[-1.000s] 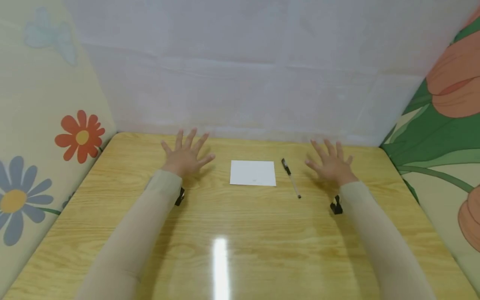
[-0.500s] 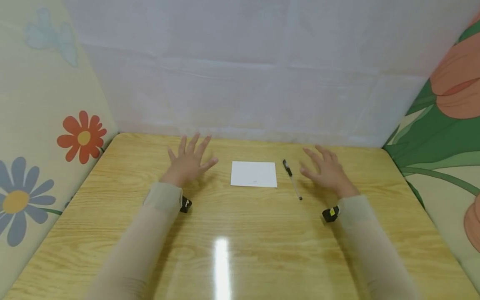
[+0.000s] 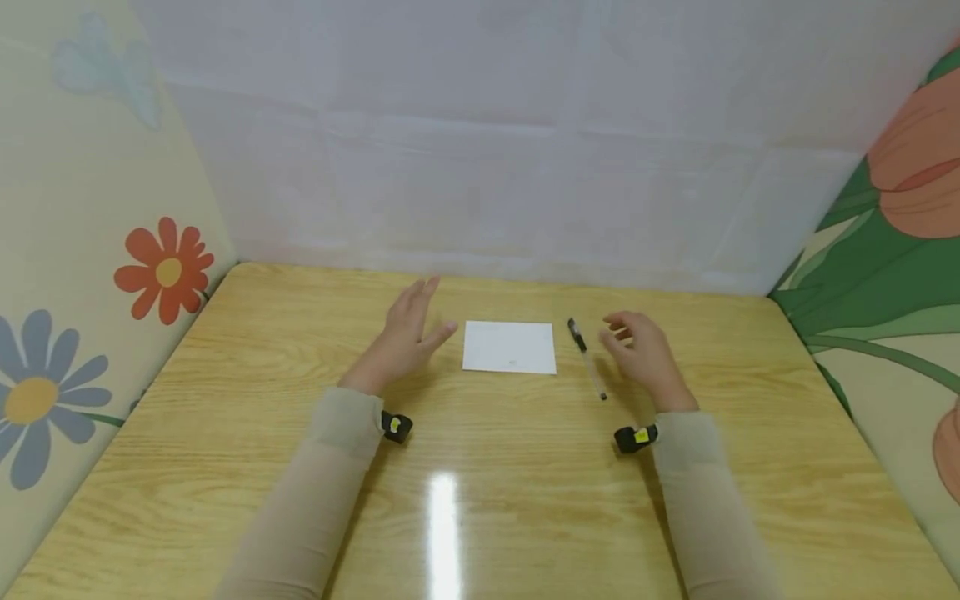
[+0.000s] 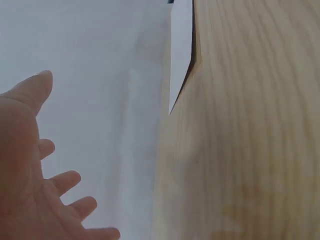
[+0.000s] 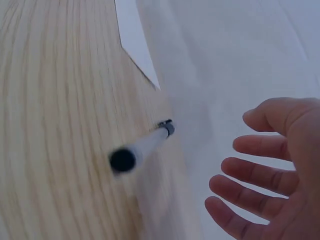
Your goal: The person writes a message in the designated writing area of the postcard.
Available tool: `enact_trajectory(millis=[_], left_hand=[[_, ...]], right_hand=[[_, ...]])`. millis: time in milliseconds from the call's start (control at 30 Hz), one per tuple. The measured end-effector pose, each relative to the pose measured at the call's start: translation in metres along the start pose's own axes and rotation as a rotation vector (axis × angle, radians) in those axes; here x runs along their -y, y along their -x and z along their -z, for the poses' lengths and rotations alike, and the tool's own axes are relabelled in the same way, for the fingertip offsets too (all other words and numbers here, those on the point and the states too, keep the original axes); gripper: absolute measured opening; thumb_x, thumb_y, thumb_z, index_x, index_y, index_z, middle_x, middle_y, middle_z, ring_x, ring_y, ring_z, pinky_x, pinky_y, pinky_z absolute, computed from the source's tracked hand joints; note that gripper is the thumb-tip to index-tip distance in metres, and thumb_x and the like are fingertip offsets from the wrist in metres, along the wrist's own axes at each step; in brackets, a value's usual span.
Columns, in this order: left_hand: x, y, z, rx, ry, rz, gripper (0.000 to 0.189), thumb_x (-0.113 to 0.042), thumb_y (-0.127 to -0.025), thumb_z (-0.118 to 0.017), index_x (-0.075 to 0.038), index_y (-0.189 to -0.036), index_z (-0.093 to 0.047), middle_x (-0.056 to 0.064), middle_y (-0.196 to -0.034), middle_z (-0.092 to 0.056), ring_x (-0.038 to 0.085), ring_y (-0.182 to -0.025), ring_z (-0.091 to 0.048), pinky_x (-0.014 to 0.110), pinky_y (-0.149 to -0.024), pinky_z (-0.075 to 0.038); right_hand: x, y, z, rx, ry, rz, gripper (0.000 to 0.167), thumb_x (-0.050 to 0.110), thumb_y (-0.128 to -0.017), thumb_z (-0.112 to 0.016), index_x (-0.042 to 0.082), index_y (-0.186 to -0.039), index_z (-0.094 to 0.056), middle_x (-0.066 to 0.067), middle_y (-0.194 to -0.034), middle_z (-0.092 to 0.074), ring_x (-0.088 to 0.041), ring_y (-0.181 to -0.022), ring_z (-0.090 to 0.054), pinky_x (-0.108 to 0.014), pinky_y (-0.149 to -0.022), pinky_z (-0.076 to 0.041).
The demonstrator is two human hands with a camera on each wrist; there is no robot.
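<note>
A white paper card [image 3: 509, 347] lies flat on the wooden table, with a small faint mark near its front edge. Just right of it lies a pen [image 3: 587, 358] with a black cap and clear barrel, its capped end pointing away. My left hand [image 3: 401, 340] hovers left of the card, thumb out towards it and fingers extended; it holds nothing. My right hand [image 3: 641, 354] is over the table just right of the pen, fingers loosely bent and holding nothing. In the right wrist view the pen's black end [image 5: 123, 160] is near the camera, apart from the fingers [image 5: 250, 200].
The wooden table [image 3: 525, 500] carries a bright light reflection near the front. A white cloth [image 3: 480, 150] hangs behind its far edge. Flower-patterned panels stand at left [image 3: 67, 250] and right [image 3: 885, 275]. Black wrist cameras [image 3: 397, 427] sit under both sleeves.
Both hands have moved inward, the left towards the card and the right towards the pen. Their spread fingers have drawn together, and the right fingers have bent. Card and pen stay put.
</note>
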State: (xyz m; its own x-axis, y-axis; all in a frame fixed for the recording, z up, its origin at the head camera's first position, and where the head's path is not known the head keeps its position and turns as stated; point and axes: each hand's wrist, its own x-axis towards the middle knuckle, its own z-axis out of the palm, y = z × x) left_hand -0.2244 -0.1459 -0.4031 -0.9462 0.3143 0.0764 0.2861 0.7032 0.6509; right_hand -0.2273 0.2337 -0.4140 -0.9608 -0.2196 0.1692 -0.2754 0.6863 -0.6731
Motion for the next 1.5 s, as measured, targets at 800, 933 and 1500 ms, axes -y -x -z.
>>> enact_trajectory(millis=[800, 933, 1500], left_hand=[[0.014, 0.009, -0.03, -0.142, 0.651, 0.02, 0.05, -0.023, -0.109, -0.049, 0.0, -0.152, -0.04, 0.019, -0.15, -0.05, 0.032, -0.138, -0.048, 0.044, -0.116, -0.037], [0.018, 0.011, -0.031, -0.122, 0.711, 0.042, 0.05, -0.026, -0.108, -0.051, -0.004, -0.152, -0.042, 0.015, -0.148, -0.052, 0.029, -0.137, -0.05, 0.042, -0.115, -0.039], [0.022, 0.016, -0.037, -0.054, 0.767, 0.049, 0.046, -0.022, -0.107, -0.054, -0.005, -0.15, -0.047, 0.013, -0.148, -0.054, 0.026, -0.137, -0.05, 0.041, -0.114, -0.04]], right_hand=[[0.004, -0.004, -0.024, -0.014, -0.036, -0.175, 0.03, 0.011, -0.099, -0.061, -0.006, -0.124, -0.064, -0.023, -0.112, -0.067, -0.038, -0.103, -0.065, -0.049, -0.09, -0.055], [0.004, -0.005, -0.023, -0.011, -0.031, -0.181, 0.03, 0.01, -0.098, -0.063, -0.007, -0.122, -0.064, -0.024, -0.109, -0.068, -0.039, -0.1, -0.066, -0.049, -0.089, -0.055], [0.006, -0.005, -0.029, 0.074, -0.039, -0.278, 0.038, 0.022, -0.095, -0.071, -0.005, -0.12, -0.065, -0.018, -0.103, -0.066, -0.031, -0.091, -0.062, -0.044, -0.082, -0.054]])
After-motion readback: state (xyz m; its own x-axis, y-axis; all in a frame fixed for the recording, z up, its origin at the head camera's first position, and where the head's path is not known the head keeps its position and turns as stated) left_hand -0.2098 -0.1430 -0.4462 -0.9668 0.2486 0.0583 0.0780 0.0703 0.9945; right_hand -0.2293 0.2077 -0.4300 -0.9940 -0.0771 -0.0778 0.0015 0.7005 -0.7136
